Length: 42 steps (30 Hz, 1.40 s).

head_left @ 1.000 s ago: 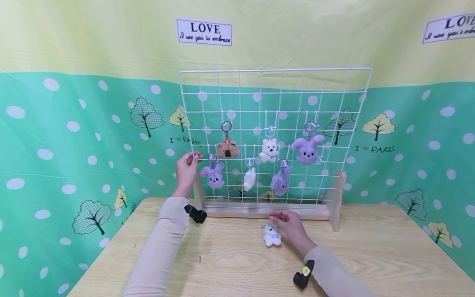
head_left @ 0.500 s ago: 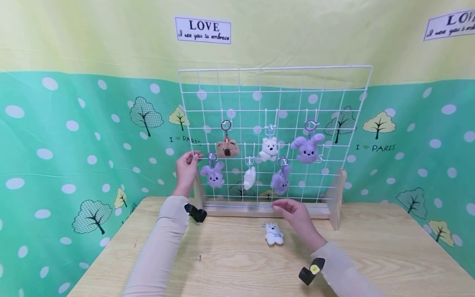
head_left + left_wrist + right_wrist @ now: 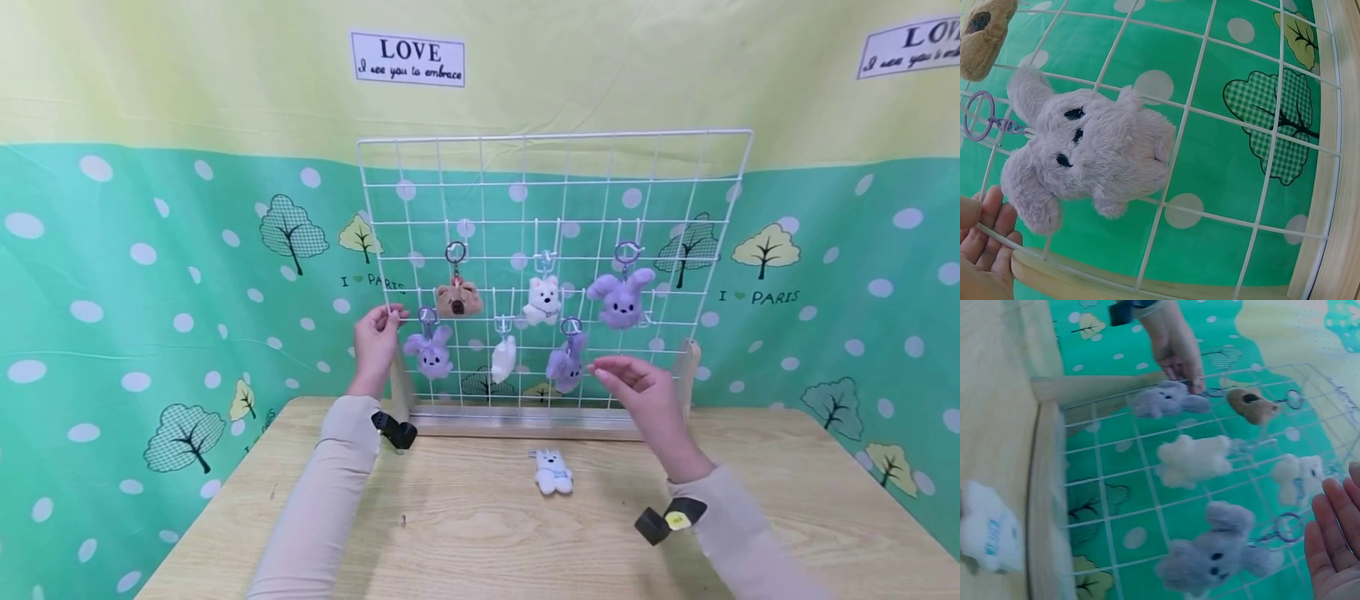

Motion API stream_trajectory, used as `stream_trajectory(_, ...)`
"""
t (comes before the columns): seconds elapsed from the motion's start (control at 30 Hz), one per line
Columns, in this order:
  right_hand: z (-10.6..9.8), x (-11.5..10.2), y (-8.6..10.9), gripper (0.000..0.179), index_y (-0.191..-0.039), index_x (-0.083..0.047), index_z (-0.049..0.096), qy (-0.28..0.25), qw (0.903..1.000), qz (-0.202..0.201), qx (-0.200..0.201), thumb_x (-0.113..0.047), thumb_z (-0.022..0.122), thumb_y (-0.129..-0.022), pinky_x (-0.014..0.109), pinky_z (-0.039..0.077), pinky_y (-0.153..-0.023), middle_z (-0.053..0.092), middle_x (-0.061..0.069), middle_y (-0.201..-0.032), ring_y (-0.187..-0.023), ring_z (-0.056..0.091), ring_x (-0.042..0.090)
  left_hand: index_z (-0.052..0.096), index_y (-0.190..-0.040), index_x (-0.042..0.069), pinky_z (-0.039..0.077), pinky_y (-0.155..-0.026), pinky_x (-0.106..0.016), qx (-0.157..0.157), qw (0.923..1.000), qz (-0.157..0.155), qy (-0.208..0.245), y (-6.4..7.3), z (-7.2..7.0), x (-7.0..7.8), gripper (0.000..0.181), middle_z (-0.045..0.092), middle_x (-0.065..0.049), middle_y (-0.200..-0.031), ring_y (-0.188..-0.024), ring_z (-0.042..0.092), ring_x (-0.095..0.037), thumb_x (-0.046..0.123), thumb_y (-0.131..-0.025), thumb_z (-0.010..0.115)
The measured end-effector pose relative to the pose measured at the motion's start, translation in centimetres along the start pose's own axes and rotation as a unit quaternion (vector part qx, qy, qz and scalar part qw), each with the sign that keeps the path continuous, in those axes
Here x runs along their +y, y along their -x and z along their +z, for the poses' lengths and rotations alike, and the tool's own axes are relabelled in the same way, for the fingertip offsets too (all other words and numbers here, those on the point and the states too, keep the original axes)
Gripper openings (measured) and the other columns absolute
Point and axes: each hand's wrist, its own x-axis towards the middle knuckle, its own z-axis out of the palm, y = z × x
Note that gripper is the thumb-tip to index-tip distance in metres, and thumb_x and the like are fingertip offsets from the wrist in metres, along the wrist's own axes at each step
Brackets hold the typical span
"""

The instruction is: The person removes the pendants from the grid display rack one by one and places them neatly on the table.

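The right hand has lifted away from the white plush bear on the table, rising toward 1 o'clock. A second ago its fingertips were at the bear's 12 o'clock; now they are near the lower-right purple rabbit, at its 3 o'clock. The black wrist camera has travelled toward 2 o'clock, and the wrist now covers part of the stand's right foot.

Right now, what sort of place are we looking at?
Probably an indoor tabletop set staged as a small display: pale wood-grain table, white wire grid rack hung with small plush animal keychains, and a green-and-yellow printed backdrop behind.
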Motion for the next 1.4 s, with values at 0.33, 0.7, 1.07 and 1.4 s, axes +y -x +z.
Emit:
stream_trajectory(0.33,-2.8,-3.8,-2.0,0.030,-0.112,0.002,0.062,-0.009,0.9982,-0.037,0.046,-0.018,0.064,-0.090,0.014,0.050,-0.086,0.070,-0.009,-0.101,-0.096,0.065,0.006,0.059,-0.115,-0.001,0.045,-0.099,-0.024,0.006,1.0000,0.002,-0.005,0.1,0.0,0.0,0.023,0.064,-0.017,-0.114,-0.106,0.061,-0.023,0.008,-0.098,0.048)
stream_trajectory(0.7,-4.5,-5.6,-5.2,0.024,-0.106,-0.002,0.066,-0.043,0.9869,-0.059,0.144,-0.015,0.069,-0.086,0.012,0.051,-0.079,0.071,-0.007,-0.094,-0.088,0.065,0.009,0.060,-0.115,0.000,0.047,-0.098,-0.025,0.005,1.0000,0.004,-0.003,-0.1,0.0,-0.1,0.022,0.065,-0.017,-0.113,-0.106,0.061,-0.023,0.009,-0.098,0.049)
stream_trajectory(1.07,-5.3,-6.2,-8.5,0.032,-0.112,-0.008,0.065,0.052,0.9826,-0.037,0.175,-0.028,0.068,-0.087,0.010,0.049,-0.079,0.067,-0.006,-0.102,-0.093,0.061,0.008,0.059,-0.116,0.000,0.045,-0.099,-0.023,-0.001,1.0000,-0.006,-0.004,0.0,0.0,0.1,0.022,0.065,-0.016,-0.114,-0.107,0.061,-0.022,0.010,-0.098,0.049)
stream_trajectory(1.4,-4.7,-6.5,-10.4,0.040,-0.117,-0.007,0.061,0.072,0.9847,0.004,0.159,-0.033,0.067,-0.087,0.010,0.048,-0.077,0.064,-0.009,-0.101,-0.093,0.058,0.004,0.059,-0.115,0.000,0.045,-0.098,-0.023,-0.001,1.0000,-0.005,-0.007,0.0,-0.1,0.0,0.022,0.065,-0.016,-0.114,-0.107,0.062,-0.022,0.010,-0.098,0.049)
